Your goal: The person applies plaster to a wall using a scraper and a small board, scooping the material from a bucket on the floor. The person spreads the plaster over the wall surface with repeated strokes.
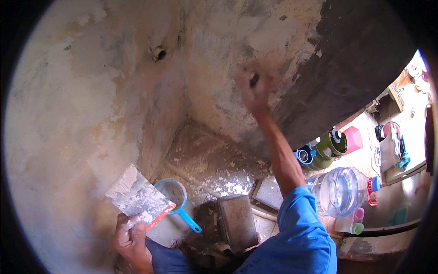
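Note:
In my left hand (132,242), low on the left, is a wide putty spreader (141,196) with an orange-red edge. Whitish putty coats its flat face, and my fingers close round the orange edge. Just beyond it, on the floor, a blue dipper (185,212) is partly covered by the spreader. My right arm reaches up to the patchy plastered wall (214,68). The right hand (255,93) is blurred by motion but looks closed round a small dark thing, whose kind I cannot make out.
A pipe stub (159,54) sticks out near the wall corner. Blocks (238,219) stand on the putty-spattered floor. At the right are a large clear water bottle (340,192), a green gas cylinder (326,150) and a pink container (352,140).

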The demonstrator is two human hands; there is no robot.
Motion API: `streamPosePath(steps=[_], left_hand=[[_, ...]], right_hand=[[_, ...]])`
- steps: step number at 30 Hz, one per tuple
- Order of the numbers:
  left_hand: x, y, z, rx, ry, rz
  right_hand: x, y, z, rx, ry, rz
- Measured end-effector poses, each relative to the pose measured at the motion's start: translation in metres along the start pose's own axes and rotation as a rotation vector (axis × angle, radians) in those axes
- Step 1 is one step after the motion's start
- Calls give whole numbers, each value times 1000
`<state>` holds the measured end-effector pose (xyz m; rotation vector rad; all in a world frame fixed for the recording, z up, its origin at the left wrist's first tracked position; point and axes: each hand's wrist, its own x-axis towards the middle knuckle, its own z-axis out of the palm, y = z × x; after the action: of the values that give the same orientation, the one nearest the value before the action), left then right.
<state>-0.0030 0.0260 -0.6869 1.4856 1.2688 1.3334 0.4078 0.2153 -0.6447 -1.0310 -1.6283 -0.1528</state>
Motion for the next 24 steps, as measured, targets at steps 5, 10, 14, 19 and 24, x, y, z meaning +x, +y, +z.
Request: streamPosePath(steps=[5, 10, 14, 19, 24], left_hand=[[-11, -1, -8, 6, 135, -89], [-3, -2, -6, 71, 26, 12], [-4, 6, -2, -31, 1, 20], [-2, 11, 0, 47, 7, -30], [4, 11, 4, -42, -1, -17]], right_hand=[[38, -29, -72, 373, 335, -246], [19, -26, -77, -126, 491, -163], [7, -23, -56, -159, 449, -255], [26, -36, -93, 278, 524, -163], [-60, -28, -39, -472, 166, -191]])
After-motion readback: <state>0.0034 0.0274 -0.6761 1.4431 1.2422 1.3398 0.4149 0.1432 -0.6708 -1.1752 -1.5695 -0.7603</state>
